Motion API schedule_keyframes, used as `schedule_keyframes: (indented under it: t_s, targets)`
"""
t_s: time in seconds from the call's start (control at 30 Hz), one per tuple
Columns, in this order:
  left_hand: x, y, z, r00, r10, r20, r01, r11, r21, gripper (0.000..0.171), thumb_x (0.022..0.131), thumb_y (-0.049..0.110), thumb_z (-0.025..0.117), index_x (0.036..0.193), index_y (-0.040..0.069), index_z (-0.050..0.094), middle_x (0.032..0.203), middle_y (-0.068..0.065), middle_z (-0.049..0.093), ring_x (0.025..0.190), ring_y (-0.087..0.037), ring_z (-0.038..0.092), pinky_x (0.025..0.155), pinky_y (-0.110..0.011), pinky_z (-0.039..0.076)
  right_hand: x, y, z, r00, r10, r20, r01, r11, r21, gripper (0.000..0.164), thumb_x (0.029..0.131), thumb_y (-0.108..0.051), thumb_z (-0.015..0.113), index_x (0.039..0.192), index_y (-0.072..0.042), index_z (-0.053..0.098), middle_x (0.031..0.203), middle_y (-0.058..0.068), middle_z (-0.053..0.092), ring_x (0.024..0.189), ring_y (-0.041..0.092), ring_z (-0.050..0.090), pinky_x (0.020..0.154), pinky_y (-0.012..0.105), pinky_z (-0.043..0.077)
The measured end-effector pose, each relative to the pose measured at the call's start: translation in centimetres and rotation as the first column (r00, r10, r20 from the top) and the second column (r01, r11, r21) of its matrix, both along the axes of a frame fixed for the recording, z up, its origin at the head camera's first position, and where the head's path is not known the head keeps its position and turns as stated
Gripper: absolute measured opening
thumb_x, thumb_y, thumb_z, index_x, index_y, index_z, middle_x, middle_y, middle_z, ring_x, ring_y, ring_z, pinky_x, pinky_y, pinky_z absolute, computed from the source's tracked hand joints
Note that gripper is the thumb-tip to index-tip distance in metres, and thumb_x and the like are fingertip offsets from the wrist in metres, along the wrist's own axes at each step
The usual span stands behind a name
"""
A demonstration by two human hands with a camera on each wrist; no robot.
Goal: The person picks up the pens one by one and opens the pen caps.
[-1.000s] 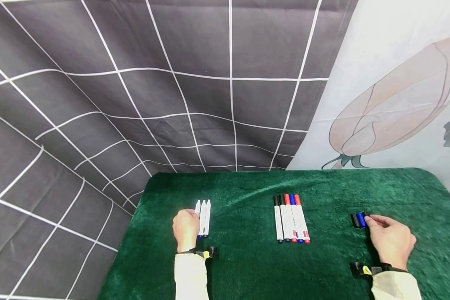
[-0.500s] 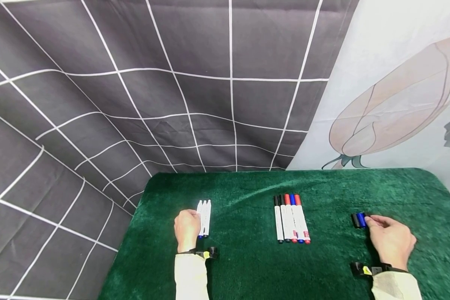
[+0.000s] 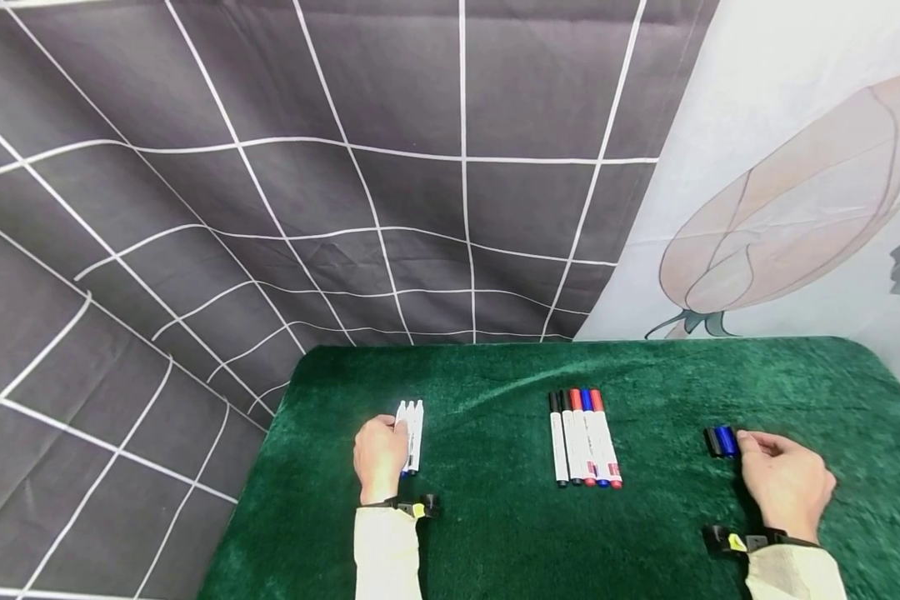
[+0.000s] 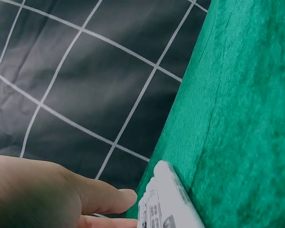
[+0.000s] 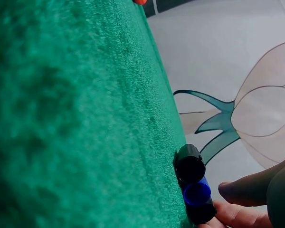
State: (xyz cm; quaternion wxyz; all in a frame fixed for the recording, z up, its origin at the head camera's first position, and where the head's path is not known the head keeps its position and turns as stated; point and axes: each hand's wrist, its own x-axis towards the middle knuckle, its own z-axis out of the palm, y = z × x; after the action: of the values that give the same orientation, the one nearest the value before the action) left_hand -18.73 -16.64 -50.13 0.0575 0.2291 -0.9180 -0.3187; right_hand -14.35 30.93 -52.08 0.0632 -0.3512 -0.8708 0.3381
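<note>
Item: a bare right hand (image 3: 787,487); a fingertip is touching the row of caps, the thumb standing just apart. Item: a bare left hand (image 3: 380,458); a finger is seemingly touching the white markers, the thumb just off them, nothing visibly clamped. Item: three short cylindrical plastic caps (image 5: 197,194); probably light, stiff and smooth, best pinched across the barrel; lying side by side on a green plush cloth (image 3: 487,517), blue between two black, hollow ends showing. Item: three slim white plastic markers (image 3: 414,440), uncapped; likely light and prone to rolling, mid-barrel suiting the hold (the tips seeming the delicate part); lying in a row by the left hand, tapered tips pointing away. Item: five white-barrelled capped markers (image 3: 588,442), lying between the hands, caps showing black, red and blue. Backdrop: a grey, white-gridded fabric curtain (image 3: 532,92), hanging beyond.
</note>
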Motion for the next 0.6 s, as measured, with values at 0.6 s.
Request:
schedule_keyframes:
  t_s: [0.6]
  targets:
    - [-0.1, 9.5, -0.8, 0.659, -0.612, -0.438, 0.502, 0.791, -0.35, 0.028, 0.081, 0.024, 0.067, 0.109, 0.022, 0.067, 0.105, -0.004, 0.055, 0.094, -0.019, 0.053, 0.079, -0.034, 0.042, -0.1, -1.6, 0.6, 0.998, -0.036, -0.055, 0.038, 0.999, 0.027, 0.046, 0.091, -0.038, 0.045, 0.118, -0.005, 0.06, 0.102, 0.02, 0.063, 0.097, 0.036, 0.05, 0.088, 0.05, 0.028]
